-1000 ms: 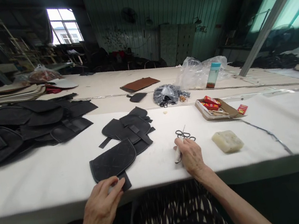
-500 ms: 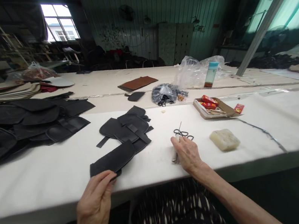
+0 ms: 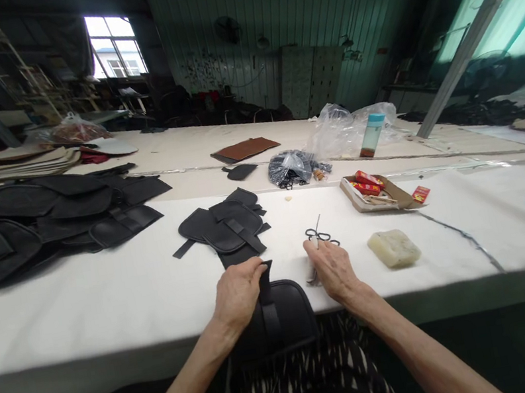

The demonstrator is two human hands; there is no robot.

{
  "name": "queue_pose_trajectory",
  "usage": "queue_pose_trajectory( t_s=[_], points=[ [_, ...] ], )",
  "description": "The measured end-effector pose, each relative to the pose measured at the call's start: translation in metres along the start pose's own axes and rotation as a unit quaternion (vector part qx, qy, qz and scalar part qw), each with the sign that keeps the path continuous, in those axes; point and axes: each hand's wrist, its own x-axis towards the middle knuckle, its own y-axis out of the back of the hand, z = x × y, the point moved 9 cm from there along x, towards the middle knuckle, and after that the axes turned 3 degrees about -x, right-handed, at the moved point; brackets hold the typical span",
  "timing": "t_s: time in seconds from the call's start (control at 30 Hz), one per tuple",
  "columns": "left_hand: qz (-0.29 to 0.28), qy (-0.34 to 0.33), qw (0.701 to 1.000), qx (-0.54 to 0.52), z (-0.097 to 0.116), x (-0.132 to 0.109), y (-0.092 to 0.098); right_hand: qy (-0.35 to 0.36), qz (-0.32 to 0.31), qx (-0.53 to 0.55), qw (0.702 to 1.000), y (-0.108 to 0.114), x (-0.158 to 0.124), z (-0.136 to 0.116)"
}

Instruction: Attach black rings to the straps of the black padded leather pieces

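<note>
Head camera: At the front edge of a long desk covered in white sheeting [image 3: 109, 302], a worker's left hand [image 3: 241, 290] pinches the raised end of a flat black strap [image 3: 270, 312] between thumb and fingers. The strap lies across a round-cornered black leather-look panel [image 3: 292, 309], which overhangs the edge above the worker's patterned clothing; whether it rests on the lap cannot be told. The right hand [image 3: 335, 268] curls its fingers around a slim white-handled tool [image 3: 314, 240], just beside black looped metal handles [image 3: 318, 235].

The panel looks light and pliable, with enough body at its piped rim to keep its outline; its smooth face may slide a little under dry fingers. It should bear firm handling, though a sharp point could mark the surface. The free strap end offers a ready pinch, while the rim, thumb on top and fingers beneath, would likely steady the piece better.

Beyond the left hand sits a loose heap of similar black pieces [image 3: 235, 228]; a pale, waxy-looking block [image 3: 395, 248] lies right of the right hand.
</note>
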Motion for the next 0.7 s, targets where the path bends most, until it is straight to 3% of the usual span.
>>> queue_pose_trajectory(
  t_s=[0.07, 0.23, 0.53, 0.7],
  points=[
    [-0.003, 0.019, 1.000, -0.015, -0.007, 0.005, -0.017, 0.004, 0.005, 0.022, 1.000, 0.000, -0.002, 0.003],
    [-0.069, 0.114, 0.975, -0.178, -0.017, 0.003, -0.054, 0.003, 0.042, 0.123, 0.992, 0.007, -0.018, 0.008],
    [-0.067, 0.161, 0.939, -0.298, -0.030, 0.001, -0.064, 0.021, 0.142, 0.325, 0.935, 0.028, -0.029, -0.011],
    [-0.055, 0.189, 0.918, -0.344, -0.037, -0.002, -0.070, 0.045, 0.182, 0.319, 0.929, 0.034, -0.022, -0.018]
  ],
)
